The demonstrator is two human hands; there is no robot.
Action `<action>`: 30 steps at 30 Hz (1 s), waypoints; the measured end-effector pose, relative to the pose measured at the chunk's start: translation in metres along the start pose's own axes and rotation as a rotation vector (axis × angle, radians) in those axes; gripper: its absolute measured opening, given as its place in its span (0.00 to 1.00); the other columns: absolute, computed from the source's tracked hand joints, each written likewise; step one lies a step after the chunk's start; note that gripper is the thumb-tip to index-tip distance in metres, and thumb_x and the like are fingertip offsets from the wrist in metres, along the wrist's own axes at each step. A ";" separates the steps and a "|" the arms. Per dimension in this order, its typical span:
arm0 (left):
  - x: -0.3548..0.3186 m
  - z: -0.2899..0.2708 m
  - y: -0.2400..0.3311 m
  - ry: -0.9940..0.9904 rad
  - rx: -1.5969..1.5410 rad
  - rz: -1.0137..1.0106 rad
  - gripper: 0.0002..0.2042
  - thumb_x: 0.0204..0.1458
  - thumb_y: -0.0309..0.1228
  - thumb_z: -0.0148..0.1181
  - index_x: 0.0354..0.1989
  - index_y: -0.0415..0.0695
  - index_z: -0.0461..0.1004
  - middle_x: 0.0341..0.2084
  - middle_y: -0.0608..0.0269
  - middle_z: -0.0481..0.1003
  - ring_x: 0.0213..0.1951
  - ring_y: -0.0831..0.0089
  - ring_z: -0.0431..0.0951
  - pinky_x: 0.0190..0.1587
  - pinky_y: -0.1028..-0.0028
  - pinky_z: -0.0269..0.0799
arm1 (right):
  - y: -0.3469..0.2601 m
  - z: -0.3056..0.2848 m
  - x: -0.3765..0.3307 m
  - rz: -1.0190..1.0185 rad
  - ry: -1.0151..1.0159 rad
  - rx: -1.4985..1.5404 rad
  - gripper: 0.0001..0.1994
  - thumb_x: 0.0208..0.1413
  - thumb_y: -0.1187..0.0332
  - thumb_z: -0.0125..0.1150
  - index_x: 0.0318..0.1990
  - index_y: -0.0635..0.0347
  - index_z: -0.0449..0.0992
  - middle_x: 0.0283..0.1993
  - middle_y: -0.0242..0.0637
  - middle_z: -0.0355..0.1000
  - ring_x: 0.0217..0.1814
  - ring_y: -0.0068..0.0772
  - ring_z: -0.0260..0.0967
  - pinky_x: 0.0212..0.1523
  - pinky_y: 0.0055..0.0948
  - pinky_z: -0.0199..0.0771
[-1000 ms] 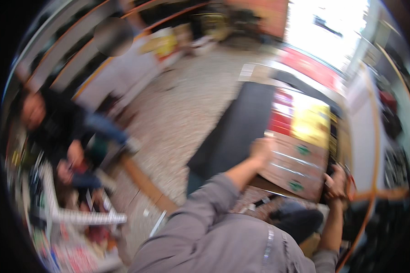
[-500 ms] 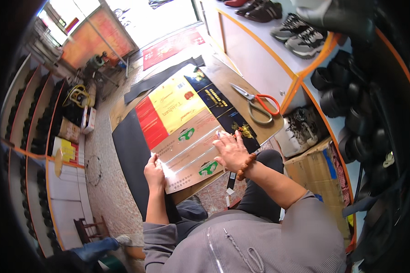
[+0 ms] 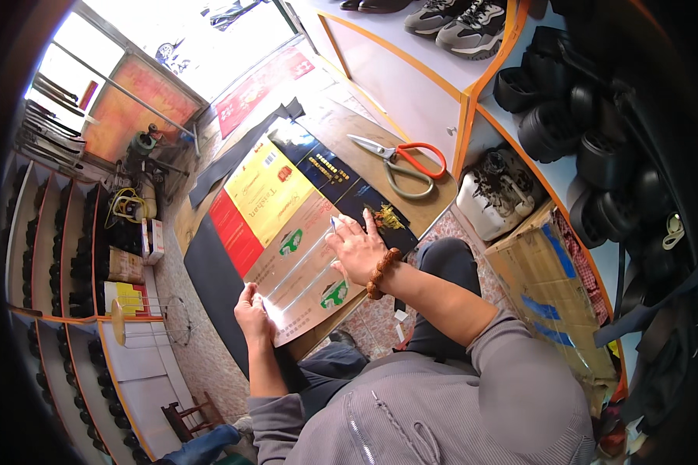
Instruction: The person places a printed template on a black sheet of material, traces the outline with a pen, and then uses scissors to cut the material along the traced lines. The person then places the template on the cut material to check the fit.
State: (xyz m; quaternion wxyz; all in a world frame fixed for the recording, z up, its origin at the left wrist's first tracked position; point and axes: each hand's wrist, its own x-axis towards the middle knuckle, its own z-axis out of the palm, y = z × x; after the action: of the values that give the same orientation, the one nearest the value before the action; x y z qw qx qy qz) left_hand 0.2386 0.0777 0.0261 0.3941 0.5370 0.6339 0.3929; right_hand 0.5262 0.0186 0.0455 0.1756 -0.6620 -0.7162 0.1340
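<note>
A large printed sheet of card (image 3: 275, 198), with red, yellow, pinkish and black panels, lies over dark material (image 3: 213, 267) on a low wooden board (image 3: 349, 128). My left hand (image 3: 253, 314) is closed on the sheet's near left edge, thumb on top. My right hand (image 3: 361, 252), with a brown bead bracelet at the wrist, rests on the pinkish panel, thumb spread apart. A small pale-blue pen-like thing (image 3: 333, 222) shows at its fingertips; the rest of it is hidden. Scissors (image 3: 399, 163) with one red and one dull green handle lie beyond my right hand, blades parted.
At the right stand a white cabinet (image 3: 403, 70) with shoes on top, a white bag (image 3: 492, 190), a cardboard box (image 3: 543, 287) and many black soles (image 3: 566, 132). Orange-edged shelves (image 3: 62, 248) line the left. A red mat (image 3: 264, 89) lies by the doorway.
My view has turned, so the board, sheet and scissors appear farther left. Both hands keep much the same places on the sheet, the left still gripping its edge.
</note>
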 end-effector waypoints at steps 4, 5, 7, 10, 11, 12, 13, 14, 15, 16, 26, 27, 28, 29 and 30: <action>0.003 0.000 -0.004 0.019 -0.061 0.050 0.15 0.55 0.14 0.47 0.51 0.29 0.71 0.43 0.57 0.76 0.37 0.78 0.74 0.41 0.82 0.69 | 0.010 -0.002 0.008 0.063 -0.019 0.000 0.28 0.54 0.53 0.58 0.60 0.55 0.64 0.67 0.47 0.55 0.75 0.43 0.41 0.70 0.62 0.30; 0.004 0.000 -0.005 0.022 -0.015 0.057 0.15 0.55 0.14 0.47 0.51 0.30 0.71 0.43 0.58 0.76 0.36 0.79 0.74 0.40 0.82 0.69 | 0.012 -0.002 0.009 0.067 -0.038 -0.001 0.28 0.54 0.53 0.58 0.60 0.55 0.64 0.67 0.47 0.54 0.75 0.43 0.41 0.70 0.62 0.29; 0.005 0.000 -0.005 0.018 -0.001 0.054 0.15 0.55 0.15 0.47 0.51 0.30 0.71 0.43 0.58 0.76 0.35 0.80 0.73 0.39 0.83 0.68 | 0.014 -0.002 0.011 0.068 -0.040 0.011 0.28 0.54 0.54 0.58 0.60 0.55 0.64 0.68 0.47 0.53 0.75 0.43 0.40 0.70 0.62 0.29; 0.002 0.000 -0.002 0.018 0.024 -0.006 0.15 0.56 0.15 0.47 0.51 0.30 0.71 0.42 0.59 0.76 0.33 0.82 0.72 0.36 0.83 0.68 | 0.013 -0.002 0.013 0.065 -0.043 0.023 0.28 0.54 0.54 0.59 0.60 0.55 0.64 0.68 0.47 0.52 0.75 0.43 0.39 0.70 0.63 0.27; 0.001 0.001 0.000 0.021 0.018 0.004 0.15 0.56 0.15 0.47 0.51 0.30 0.71 0.42 0.60 0.76 0.32 0.82 0.72 0.35 0.83 0.68 | 0.012 -0.002 0.014 0.060 -0.028 0.023 0.28 0.54 0.54 0.59 0.60 0.55 0.64 0.68 0.47 0.52 0.75 0.43 0.39 0.69 0.63 0.27; 0.001 0.001 0.001 0.024 0.012 0.013 0.15 0.56 0.15 0.47 0.51 0.31 0.72 0.41 0.60 0.76 0.31 0.83 0.71 0.34 0.83 0.67 | 0.011 -0.003 0.015 0.059 -0.029 0.022 0.28 0.54 0.54 0.59 0.60 0.55 0.64 0.68 0.47 0.52 0.75 0.44 0.39 0.69 0.64 0.27; 0.000 0.002 0.003 0.027 -0.019 0.021 0.15 0.56 0.15 0.47 0.51 0.31 0.72 0.41 0.60 0.76 0.29 0.84 0.71 0.33 0.84 0.67 | 0.011 -0.004 0.015 0.066 -0.056 0.021 0.28 0.54 0.54 0.59 0.60 0.55 0.64 0.68 0.47 0.52 0.75 0.44 0.39 0.69 0.64 0.26; -0.001 0.003 0.004 0.031 -0.005 0.023 0.15 0.56 0.15 0.47 0.51 0.31 0.72 0.41 0.61 0.76 0.29 0.84 0.70 0.32 0.84 0.66 | 0.010 -0.005 0.016 0.062 -0.063 0.026 0.27 0.55 0.55 0.58 0.60 0.55 0.63 0.69 0.47 0.50 0.75 0.43 0.38 0.69 0.64 0.26; -0.002 0.004 0.006 0.036 -0.015 0.024 0.14 0.56 0.15 0.48 0.50 0.31 0.72 0.40 0.61 0.76 0.28 0.84 0.69 0.31 0.84 0.66 | 0.011 -0.006 0.016 0.066 -0.096 0.031 0.27 0.56 0.55 0.57 0.61 0.56 0.62 0.70 0.47 0.49 0.76 0.43 0.38 0.69 0.65 0.25; -0.002 0.005 0.007 0.042 -0.026 0.024 0.14 0.56 0.15 0.48 0.50 0.31 0.72 0.40 0.62 0.76 0.27 0.85 0.69 0.30 0.84 0.65 | 0.011 -0.007 0.017 0.069 -0.128 0.035 0.27 0.57 0.56 0.56 0.61 0.56 0.61 0.71 0.46 0.48 0.76 0.43 0.37 0.69 0.65 0.25; 0.000 0.003 -0.001 0.036 -0.004 0.010 0.15 0.56 0.15 0.48 0.51 0.31 0.71 0.44 0.56 0.76 0.38 0.78 0.74 0.41 0.81 0.69 | 0.012 -0.005 0.023 0.063 -0.112 0.026 0.27 0.56 0.55 0.56 0.61 0.55 0.61 0.72 0.45 0.46 0.76 0.43 0.36 0.69 0.66 0.24; 0.001 0.003 -0.002 0.035 -0.011 0.015 0.15 0.56 0.15 0.48 0.51 0.30 0.71 0.45 0.55 0.75 0.41 0.76 0.74 0.44 0.80 0.69 | 0.012 -0.005 0.023 0.064 -0.112 0.026 0.27 0.57 0.55 0.56 0.61 0.55 0.61 0.72 0.45 0.46 0.76 0.42 0.36 0.69 0.66 0.24; 0.002 0.002 -0.003 0.034 -0.044 0.022 0.15 0.56 0.15 0.48 0.51 0.30 0.71 0.46 0.54 0.75 0.43 0.74 0.75 0.47 0.79 0.69 | 0.012 -0.004 0.023 0.067 -0.119 0.024 0.27 0.57 0.55 0.56 0.61 0.55 0.61 0.72 0.45 0.46 0.76 0.42 0.36 0.68 0.67 0.24; 0.003 0.001 -0.003 0.023 -0.019 0.023 0.15 0.56 0.15 0.48 0.51 0.30 0.71 0.46 0.54 0.75 0.44 0.73 0.75 0.48 0.78 0.69 | 0.012 -0.004 0.023 0.069 -0.118 0.026 0.27 0.57 0.55 0.56 0.61 0.55 0.61 0.72 0.45 0.46 0.76 0.42 0.36 0.68 0.68 0.23; 0.003 0.000 -0.003 0.010 -0.020 0.025 0.15 0.56 0.15 0.48 0.52 0.30 0.71 0.46 0.53 0.75 0.46 0.73 0.75 0.50 0.78 0.68 | 0.011 -0.004 0.022 0.073 -0.124 0.026 0.27 0.57 0.55 0.56 0.61 0.55 0.61 0.72 0.45 0.45 0.76 0.42 0.36 0.68 0.68 0.23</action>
State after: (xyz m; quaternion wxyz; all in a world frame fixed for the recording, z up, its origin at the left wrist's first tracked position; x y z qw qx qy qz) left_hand 0.2374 0.0807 0.0228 0.3913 0.5389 0.6251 0.4071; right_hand 0.5369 0.0418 0.0464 0.1345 -0.6758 -0.6992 0.1907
